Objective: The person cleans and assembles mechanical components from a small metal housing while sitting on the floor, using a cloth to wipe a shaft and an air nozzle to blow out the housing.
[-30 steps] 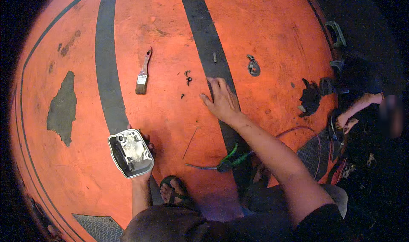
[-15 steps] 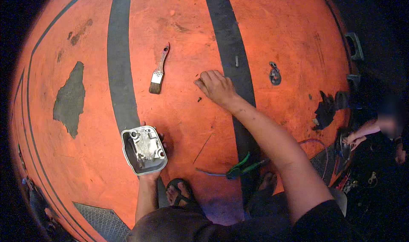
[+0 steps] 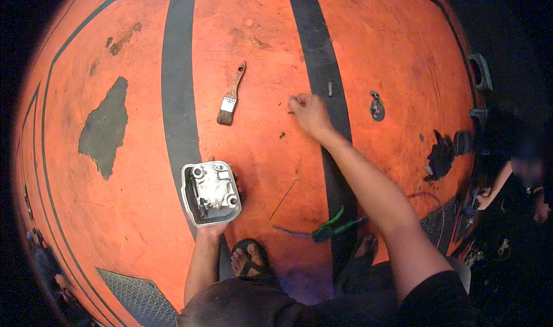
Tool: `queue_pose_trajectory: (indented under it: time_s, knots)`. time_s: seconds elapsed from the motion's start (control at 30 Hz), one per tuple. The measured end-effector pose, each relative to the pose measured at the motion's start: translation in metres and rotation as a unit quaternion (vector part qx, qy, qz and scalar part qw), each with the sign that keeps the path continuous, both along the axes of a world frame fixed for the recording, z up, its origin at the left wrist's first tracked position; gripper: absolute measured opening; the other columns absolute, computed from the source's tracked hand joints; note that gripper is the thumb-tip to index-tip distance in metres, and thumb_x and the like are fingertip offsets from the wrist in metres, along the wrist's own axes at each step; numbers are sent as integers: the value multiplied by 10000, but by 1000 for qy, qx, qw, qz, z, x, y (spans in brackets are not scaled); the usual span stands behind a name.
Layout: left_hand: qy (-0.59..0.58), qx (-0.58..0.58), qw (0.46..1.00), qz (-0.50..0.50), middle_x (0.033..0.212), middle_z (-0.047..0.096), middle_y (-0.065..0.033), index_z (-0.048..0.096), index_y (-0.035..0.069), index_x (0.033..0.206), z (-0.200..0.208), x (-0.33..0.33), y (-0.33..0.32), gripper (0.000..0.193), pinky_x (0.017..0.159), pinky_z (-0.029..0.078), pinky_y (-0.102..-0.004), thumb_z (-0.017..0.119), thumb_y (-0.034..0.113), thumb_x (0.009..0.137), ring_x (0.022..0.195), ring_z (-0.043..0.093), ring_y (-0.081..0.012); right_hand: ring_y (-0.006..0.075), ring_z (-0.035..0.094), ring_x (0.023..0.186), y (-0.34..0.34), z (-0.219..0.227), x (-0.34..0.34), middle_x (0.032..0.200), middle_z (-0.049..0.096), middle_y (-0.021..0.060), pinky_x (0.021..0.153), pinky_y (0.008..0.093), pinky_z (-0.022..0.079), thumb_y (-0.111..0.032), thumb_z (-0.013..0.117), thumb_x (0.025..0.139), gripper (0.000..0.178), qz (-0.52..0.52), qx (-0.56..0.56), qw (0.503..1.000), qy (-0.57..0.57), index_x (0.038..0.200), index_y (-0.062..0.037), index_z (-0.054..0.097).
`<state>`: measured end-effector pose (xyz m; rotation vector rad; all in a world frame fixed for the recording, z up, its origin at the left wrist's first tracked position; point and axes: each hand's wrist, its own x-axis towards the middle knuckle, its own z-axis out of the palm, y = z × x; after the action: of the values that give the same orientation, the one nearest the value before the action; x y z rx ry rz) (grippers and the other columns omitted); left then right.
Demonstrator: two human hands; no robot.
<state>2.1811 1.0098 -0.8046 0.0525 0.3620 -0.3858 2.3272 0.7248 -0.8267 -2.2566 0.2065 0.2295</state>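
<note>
My left hand (image 3: pixel 214 229) supports a grey metal engine cover (image 3: pixel 214 188) from below. The cover is box-shaped, its hollow inside facing up, with round bosses in it. Over the orange floor, my right hand (image 3: pixel 311 115) has its fingers curled and pinched together near a small dark sliver (image 3: pixel 280 104). A small dark bit shows at its fingertips, too small to name. A short dark bolt (image 3: pixel 282 135) lies on the floor just nearer to me. To the left of that hand rests a paintbrush (image 3: pixel 230 99), its dark bristles toward me.
Green-handled pliers (image 3: pixel 328 230) and a thin rod (image 3: pixel 284 199) lie near my feet. On the right are a small metal part (image 3: pixel 377 106), a pin (image 3: pixel 330 89) and a torn dark patch (image 3: pixel 440 156). Another person's hand (image 3: pixel 485 198) works at the far right.
The view has shifted, so the floor things appear further right. My right hand has drawn slightly right of the small sliver, its fingers more curled. The cover stays in my left hand.
</note>
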Motion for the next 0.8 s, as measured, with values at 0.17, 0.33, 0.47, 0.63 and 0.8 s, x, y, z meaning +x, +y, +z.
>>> queue_pose_trajectory:
  time_s: [0.17, 0.33, 0.47, 0.63, 0.8]
  knots:
    - [9, 15, 1000, -17, 1361, 545, -144, 465, 105, 1407, -25, -17, 12, 629, 1010, 462, -531, 504, 495, 916, 1209, 552, -339, 224, 592, 598, 120, 79, -74, 703, 621, 113, 590, 384, 488, -243, 646, 886, 262, 190, 117, 967, -124, 762, -13, 625]
    - [-88, -54, 992, 74, 1371, 540, -122, 432, 115, 1432, -45, -9, -5, 667, 1031, 435, -542, 501, 520, 906, 1217, 545, -310, 266, 632, 843, 126, 96, -85, 824, 643, 51, 719, 398, 524, -258, 689, 854, 168, 345, 73, 884, -306, 897, -96, 687]
    - [-25, -25, 999, -18, 1395, 497, -209, 356, 107, 1483, -8, -5, 6, 729, 1030, 428, -581, 503, 523, 902, 1242, 511, -419, 321, 568, 1034, 42, 63, -40, 1128, 579, 124, 841, 415, 516, -304, 652, 889, 353, 153, -133, 947, -248, 1161, -81, 615]
    - [16, -41, 999, -10, 1359, 520, -242, 369, 81, 1470, -7, -13, 9, 700, 1027, 434, -580, 458, 503, 919, 1231, 519, -439, 372, 457, 1093, 10, 16, -50, 1231, 493, 191, 976, 444, 426, -366, 676, 873, 530, 194, -221, 943, -159, 1244, -12, 544]
    - [41, -14, 999, -5, 1360, 533, -208, 429, 68, 1430, -17, -19, 12, 660, 1021, 443, -574, 454, 487, 921, 1225, 534, -412, 341, 486, 1066, 35, 1, -73, 1162, 515, 157, 933, 422, 458, -286, 715, 845, 471, 209, -167, 941, -205, 1172, 11, 552]
